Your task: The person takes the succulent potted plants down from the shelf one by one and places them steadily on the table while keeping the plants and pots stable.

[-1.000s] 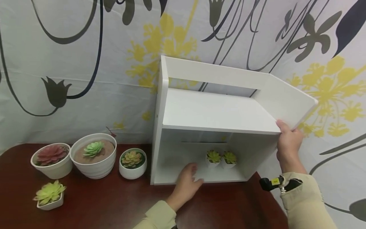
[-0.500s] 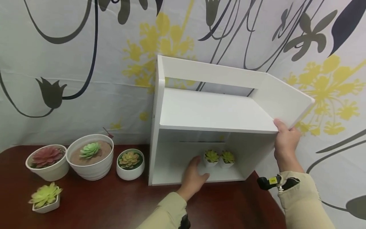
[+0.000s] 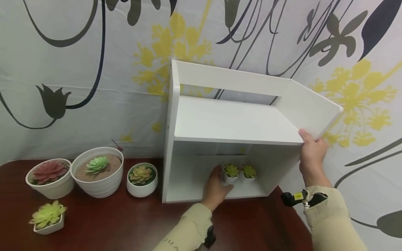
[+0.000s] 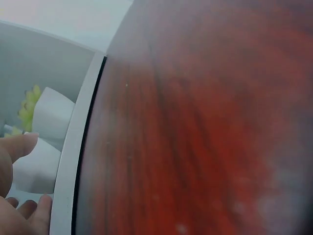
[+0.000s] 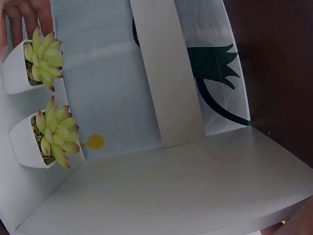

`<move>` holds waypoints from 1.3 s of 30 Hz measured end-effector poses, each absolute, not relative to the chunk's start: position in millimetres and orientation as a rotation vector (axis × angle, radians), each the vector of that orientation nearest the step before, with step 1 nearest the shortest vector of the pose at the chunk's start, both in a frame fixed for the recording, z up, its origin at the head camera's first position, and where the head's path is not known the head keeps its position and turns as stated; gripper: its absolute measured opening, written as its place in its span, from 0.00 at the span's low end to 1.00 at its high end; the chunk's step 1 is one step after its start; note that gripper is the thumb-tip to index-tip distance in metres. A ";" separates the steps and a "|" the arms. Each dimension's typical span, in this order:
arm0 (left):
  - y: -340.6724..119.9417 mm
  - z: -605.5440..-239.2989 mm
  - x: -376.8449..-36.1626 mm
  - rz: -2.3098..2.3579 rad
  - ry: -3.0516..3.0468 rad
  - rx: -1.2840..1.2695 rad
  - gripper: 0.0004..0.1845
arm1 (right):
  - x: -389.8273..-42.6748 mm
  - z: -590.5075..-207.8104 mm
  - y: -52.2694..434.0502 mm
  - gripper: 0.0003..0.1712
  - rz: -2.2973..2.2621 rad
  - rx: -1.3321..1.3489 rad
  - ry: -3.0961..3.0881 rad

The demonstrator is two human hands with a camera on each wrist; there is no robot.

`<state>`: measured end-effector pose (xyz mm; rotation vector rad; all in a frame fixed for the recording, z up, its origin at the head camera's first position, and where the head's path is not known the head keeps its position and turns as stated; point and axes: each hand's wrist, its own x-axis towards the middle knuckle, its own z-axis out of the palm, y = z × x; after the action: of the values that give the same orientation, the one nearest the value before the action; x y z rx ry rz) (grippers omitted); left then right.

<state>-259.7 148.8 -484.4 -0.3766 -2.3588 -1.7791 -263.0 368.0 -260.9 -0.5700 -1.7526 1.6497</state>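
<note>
A white two-tier shelf (image 3: 235, 120) stands on the dark red-brown table. My right hand (image 3: 314, 155) grips the front edge of its right side panel, thumb over the upper board. In the lower compartment sit two small succulents in white pots, a left succulent (image 3: 231, 170) and a right succulent (image 3: 249, 172). My left hand (image 3: 216, 191) reaches in at the left succulent's side. The right wrist view shows its fingers (image 5: 30, 22) stretched out close behind that pot, and in the left wrist view its thumb (image 4: 22, 146) lies against the pot. Whether it bears any weight is unclear.
Left of the shelf are a small round-potted succulent (image 3: 142, 179), a larger ridged pot (image 3: 100, 183) with a green succulent, a red succulent (image 3: 50, 172) and a yellow-green succulent (image 3: 47, 216). A patterned cloth (image 3: 125, 69) hangs behind.
My left hand has moved right and deeper into the lower compartment, up to the left succulent. My right hand keeps its grip on the shelf. The head view has shifted slightly.
</note>
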 end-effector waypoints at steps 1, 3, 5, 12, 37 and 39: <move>150.3 -485.3 -261.7 -1.745 -2.371 -0.371 0.41 | -263.4 -260.7 367.4 0.27 1.648 -0.572 -1.758; 153.0 -487.2 -265.2 -1.678 -2.388 -0.358 0.40 | -264.1 -260.5 366.8 0.27 1.646 -0.574 -1.765; 155.2 -489.1 -267.5 -1.615 -2.394 -0.346 0.37 | -264.1 -260.7 366.7 0.28 1.639 -0.575 -1.778; 157.2 -488.8 -272.6 -1.563 -2.378 -0.325 0.30 | -263.3 -259.7 368.0 0.30 1.637 -0.553 -1.778; 111.7 -480.6 -248.4 -1.795 -2.386 -0.544 0.27 | -263.3 -263.9 368.4 0.32 1.624 -0.562 -1.794; 106.1 -478.7 -246.2 -1.816 -2.384 -0.553 0.27 | -263.2 -264.7 368.8 0.32 1.639 -0.558 -1.782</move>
<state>-246.2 106.1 -478.7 -0.5529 -2.3843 -1.8164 -263.2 368.8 -264.7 -0.5577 -1.7823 1.6388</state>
